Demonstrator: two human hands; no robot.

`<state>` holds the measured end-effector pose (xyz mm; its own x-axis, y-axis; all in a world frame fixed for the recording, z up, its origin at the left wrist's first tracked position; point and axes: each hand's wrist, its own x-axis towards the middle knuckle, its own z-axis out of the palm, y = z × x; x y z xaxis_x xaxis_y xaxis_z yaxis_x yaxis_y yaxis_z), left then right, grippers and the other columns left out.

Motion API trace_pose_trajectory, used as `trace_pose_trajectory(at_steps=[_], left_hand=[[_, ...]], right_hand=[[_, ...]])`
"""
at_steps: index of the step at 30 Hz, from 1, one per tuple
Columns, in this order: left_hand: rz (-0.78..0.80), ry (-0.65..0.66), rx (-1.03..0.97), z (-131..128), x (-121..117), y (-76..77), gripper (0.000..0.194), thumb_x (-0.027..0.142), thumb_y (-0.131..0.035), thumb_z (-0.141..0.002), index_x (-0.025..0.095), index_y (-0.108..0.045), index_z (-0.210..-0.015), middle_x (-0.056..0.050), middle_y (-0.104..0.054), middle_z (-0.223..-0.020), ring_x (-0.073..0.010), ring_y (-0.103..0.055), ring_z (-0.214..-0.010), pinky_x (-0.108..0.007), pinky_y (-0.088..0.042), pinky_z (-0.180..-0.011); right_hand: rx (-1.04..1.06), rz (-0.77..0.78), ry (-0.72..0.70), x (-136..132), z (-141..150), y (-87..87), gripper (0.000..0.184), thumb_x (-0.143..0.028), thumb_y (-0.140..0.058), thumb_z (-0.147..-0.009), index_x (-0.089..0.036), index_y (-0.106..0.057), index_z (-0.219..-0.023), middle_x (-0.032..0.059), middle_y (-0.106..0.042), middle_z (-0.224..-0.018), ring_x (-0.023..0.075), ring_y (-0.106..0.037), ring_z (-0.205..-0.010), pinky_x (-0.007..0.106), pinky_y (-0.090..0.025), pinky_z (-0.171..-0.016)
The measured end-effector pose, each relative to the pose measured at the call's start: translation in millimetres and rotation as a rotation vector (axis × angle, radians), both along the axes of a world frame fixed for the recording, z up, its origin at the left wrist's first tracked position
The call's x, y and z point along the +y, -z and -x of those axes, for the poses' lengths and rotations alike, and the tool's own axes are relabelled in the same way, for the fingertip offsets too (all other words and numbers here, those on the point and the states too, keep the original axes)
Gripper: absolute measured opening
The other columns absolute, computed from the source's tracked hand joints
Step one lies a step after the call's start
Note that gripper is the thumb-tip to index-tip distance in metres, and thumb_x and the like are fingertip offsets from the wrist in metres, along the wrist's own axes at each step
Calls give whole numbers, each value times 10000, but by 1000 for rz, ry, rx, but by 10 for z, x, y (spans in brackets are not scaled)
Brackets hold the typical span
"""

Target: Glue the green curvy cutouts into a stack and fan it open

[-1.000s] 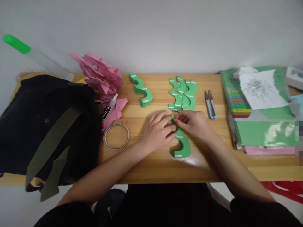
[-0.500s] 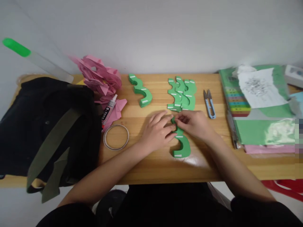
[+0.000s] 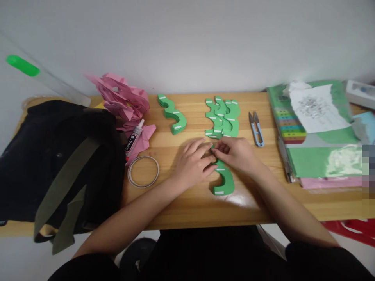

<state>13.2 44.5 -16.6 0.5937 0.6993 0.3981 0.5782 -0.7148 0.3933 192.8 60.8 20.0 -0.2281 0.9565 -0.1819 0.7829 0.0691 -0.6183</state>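
A curvy green paper cutout (image 3: 227, 180), stacked thick and marked with short white strips, lies in front of me on the table. My left hand (image 3: 195, 162) rests flat with its fingers spread, their tips touching the cutout's left edge. At the cutout's upper end, my right hand (image 3: 234, 153) has thumb and fingers pinched together; what is between them is hidden. Just beyond, several similar green cutouts (image 3: 231, 123) overlap, also with white strips. Another green stack (image 3: 176, 117) lies farther left.
Blue thread snips (image 3: 257, 130) lie right of the cutouts. A tape roll (image 3: 129, 173), a B-7000 glue tube (image 3: 133, 141), crumpled pink paper (image 3: 125, 97) and a black bag (image 3: 64, 156) are on the left. Green paper packs (image 3: 325, 156) with a torn white sheet (image 3: 319, 107) sit right.
The whole view has shifted slightly. My right fingertips have moved a little at the cutout's upper end; my left hand stays in place on it.
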Motion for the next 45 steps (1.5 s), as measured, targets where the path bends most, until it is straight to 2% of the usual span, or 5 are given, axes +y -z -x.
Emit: trace_pose_trajectory(at_steps=[12,22,28,35,45], left_hand=[[0,6,-22,-3,-3,17,153,345,-657,-851,222,-741,-887,-66,-666,-1183,-287,-509,-1211,-493,-440,-1003],[-19,18,-45,4,5,43,150,321,-678,-831,217,-734,-925,-71,-669,-1178,-292,-524,-1192,-495,-480,-966],[-19,19,-40,5,3,48,158,330,-669,-836,221,-733,-931,-67,-669,-1181,-290,-531,-1183,-502,-485,-961],[-43,20,-48,2,11,39,143,313,-695,-814,213,-736,-907,-74,-685,-1140,-289,-545,-1161,-495,-494,-942],[11,29,-31,12,24,51,177,303,-661,-842,201,-731,-969,-88,-660,-1192,-283,-528,-1195,-479,-466,-978]], right_hand=[[15,30,124,-1,-23,-73,78,-212,-595,-702,-171,-608,-637,9,-618,-563,130,-554,-530,234,-380,-538],[-108,-38,945,322,-1479,-745,82,-168,-595,-790,-94,-621,-768,117,-663,-685,117,-593,-539,267,-460,-595],[-298,-127,856,541,-1812,-769,83,-51,-632,-718,-77,-662,-792,115,-676,-722,142,-579,-654,301,-424,-712],[-420,-193,790,215,-1483,-806,144,-137,-620,-768,-89,-712,-867,129,-686,-761,149,-546,-638,320,-408,-702],[-13,-326,-128,-781,-175,10,148,-200,-527,-897,-173,-672,-885,66,-687,-804,156,-634,-677,260,-492,-616]])
